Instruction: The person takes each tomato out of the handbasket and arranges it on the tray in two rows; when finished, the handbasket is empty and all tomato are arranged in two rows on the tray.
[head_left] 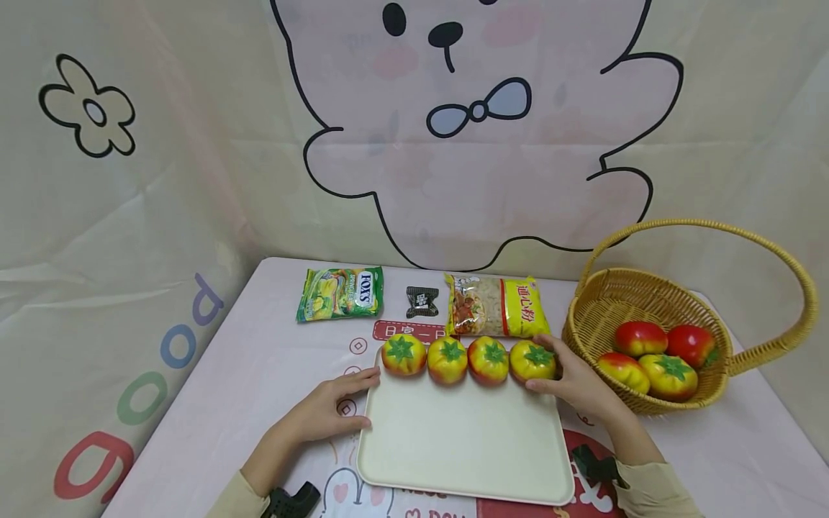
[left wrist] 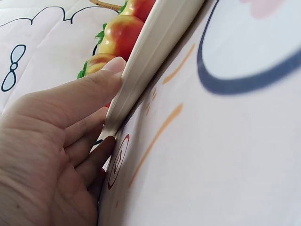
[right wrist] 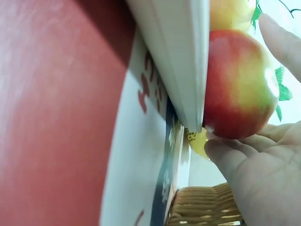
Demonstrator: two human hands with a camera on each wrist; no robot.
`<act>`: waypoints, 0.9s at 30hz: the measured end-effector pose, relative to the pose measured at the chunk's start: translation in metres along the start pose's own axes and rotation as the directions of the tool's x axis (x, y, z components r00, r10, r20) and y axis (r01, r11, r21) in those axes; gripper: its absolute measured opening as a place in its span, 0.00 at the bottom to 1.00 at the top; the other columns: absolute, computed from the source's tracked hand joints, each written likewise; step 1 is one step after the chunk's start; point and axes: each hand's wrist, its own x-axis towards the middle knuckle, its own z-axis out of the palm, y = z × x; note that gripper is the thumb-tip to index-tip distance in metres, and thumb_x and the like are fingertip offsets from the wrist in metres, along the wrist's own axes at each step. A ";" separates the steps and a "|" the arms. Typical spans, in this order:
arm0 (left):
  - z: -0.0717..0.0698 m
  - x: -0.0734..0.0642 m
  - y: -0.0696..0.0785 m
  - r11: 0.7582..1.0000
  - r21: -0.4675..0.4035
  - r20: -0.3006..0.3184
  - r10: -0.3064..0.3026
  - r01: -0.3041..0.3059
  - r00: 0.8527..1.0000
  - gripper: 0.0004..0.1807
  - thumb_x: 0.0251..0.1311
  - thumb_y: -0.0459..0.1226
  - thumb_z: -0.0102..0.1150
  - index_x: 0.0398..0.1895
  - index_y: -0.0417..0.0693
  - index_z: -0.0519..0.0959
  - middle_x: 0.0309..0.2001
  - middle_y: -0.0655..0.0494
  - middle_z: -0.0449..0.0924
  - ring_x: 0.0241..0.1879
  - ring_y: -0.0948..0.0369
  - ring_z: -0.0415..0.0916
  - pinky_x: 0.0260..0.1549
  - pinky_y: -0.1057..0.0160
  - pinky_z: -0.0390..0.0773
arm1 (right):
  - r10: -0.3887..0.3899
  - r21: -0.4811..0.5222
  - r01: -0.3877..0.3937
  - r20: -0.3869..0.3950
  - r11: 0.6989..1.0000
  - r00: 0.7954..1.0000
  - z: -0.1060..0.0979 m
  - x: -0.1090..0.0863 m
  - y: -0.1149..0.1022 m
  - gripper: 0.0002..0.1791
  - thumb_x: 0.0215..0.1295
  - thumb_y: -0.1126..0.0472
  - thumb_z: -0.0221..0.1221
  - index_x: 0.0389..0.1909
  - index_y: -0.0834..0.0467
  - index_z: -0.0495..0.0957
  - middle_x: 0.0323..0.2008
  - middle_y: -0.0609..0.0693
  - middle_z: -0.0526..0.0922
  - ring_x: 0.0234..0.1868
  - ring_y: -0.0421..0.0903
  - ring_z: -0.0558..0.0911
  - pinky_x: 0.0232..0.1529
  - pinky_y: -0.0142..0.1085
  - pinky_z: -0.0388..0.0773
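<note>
Along the far edge of the cream tray [head_left: 463, 446], several yellow-and-red fruits [head_left: 447, 360] with green leafy tops stand in a row. My right hand [head_left: 576, 381] holds the rightmost fruit [head_left: 532, 361], thumb on its near side and fingers on its far side. In the right wrist view, that fruit [right wrist: 240, 84] sits against the tray's rim. At the tray's left side is my left hand [head_left: 327, 410], its thumb and fingers spread along the edge. The left wrist view has the thumb [left wrist: 115, 66] touching the rim and the other fingers low beside it.
A wicker basket [head_left: 648, 288] with a tall handle stands at the right, holding several similar fruits [head_left: 673, 378]. Behind the tray lie a green FOX'S bag [head_left: 340, 293], a small black packet [head_left: 422, 302] and a yellow pasta bag [head_left: 495, 306]. A printed cloth covers the table.
</note>
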 end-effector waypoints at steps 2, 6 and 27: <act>0.000 0.000 0.000 1.000 -0.003 0.002 -0.002 0.002 1.000 0.38 0.50 0.53 0.68 0.64 0.50 0.71 0.69 0.62 0.64 0.70 0.53 0.59 0.68 0.47 0.59 | -0.009 -0.009 0.009 -0.007 1.000 1.000 -0.001 -0.001 -0.001 0.50 0.55 0.50 0.67 0.70 0.67 0.49 0.67 0.68 0.59 0.67 0.66 0.59 0.65 0.67 0.53; 0.000 0.000 0.000 1.000 -0.008 0.008 -0.008 0.008 1.000 0.38 0.50 0.53 0.67 0.64 0.49 0.71 0.69 0.61 0.64 0.70 0.52 0.58 0.68 0.46 0.59 | -0.022 -0.034 0.021 -0.020 0.999 1.000 -0.003 -0.005 -0.005 0.50 0.56 0.48 0.65 0.71 0.66 0.48 0.69 0.68 0.57 0.67 0.69 0.59 0.64 0.65 0.59; 0.001 0.000 -0.002 1.000 -0.003 0.007 -0.012 0.012 1.000 0.37 0.51 0.53 0.67 0.64 0.51 0.71 0.69 0.63 0.64 0.70 0.53 0.58 0.68 0.48 0.59 | -0.133 -0.250 0.094 -0.141 0.964 0.981 -0.073 -0.034 -0.040 0.46 0.58 0.53 0.65 0.72 0.61 0.51 0.67 0.69 0.60 0.64 0.72 0.61 0.55 0.68 0.64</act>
